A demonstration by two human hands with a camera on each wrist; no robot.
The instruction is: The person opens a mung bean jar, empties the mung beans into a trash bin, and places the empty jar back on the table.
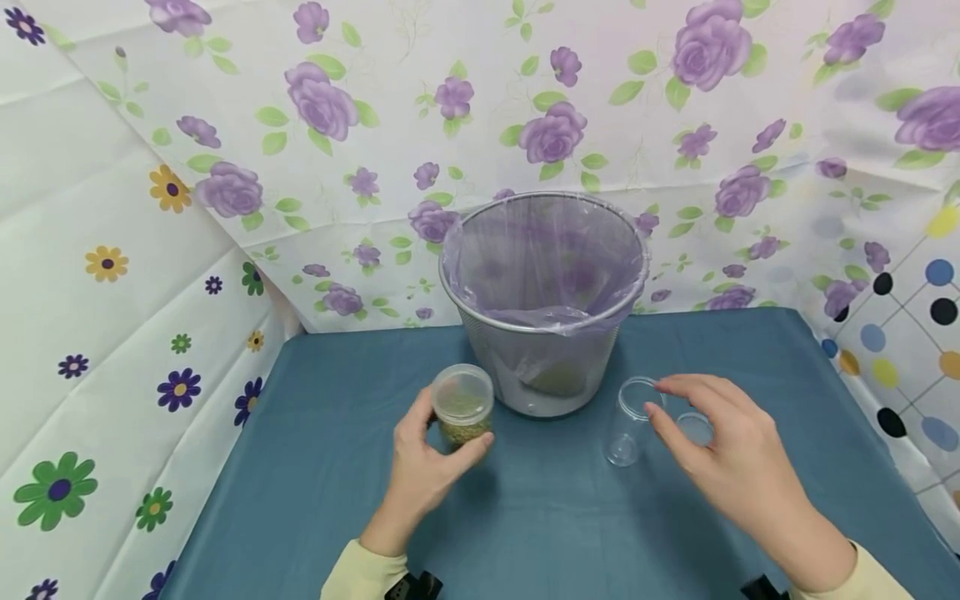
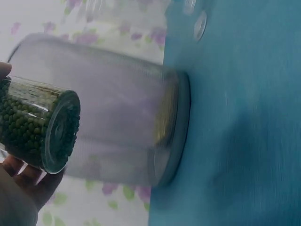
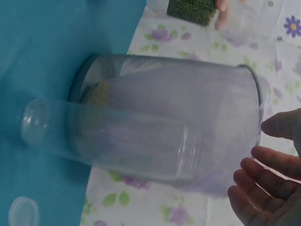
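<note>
My left hand (image 1: 416,483) grips a clear jar of green mung beans (image 1: 463,425) above the table, left of the bin. Fingers and thumb wrap its side; in the left wrist view the beans (image 2: 23,120) show through the wall, close to the round base. A tall clear jar (image 1: 627,429) with no visible contents stands upright on the right. Around its rim level hovers my right hand (image 1: 738,458), thumb and fingers spread. From the right wrist camera, a gap separates those fingers from the jar (image 3: 122,136).
A silver mesh bin (image 1: 491,354) lined with a translucent purple bag (image 1: 547,317) stands at the table's back, something yellowish-brown at its bottom. Behind the right hand, a clear round lid (image 1: 696,428) lies on the blue tablecloth (image 1: 337,467). Flowered sheets hang around the table.
</note>
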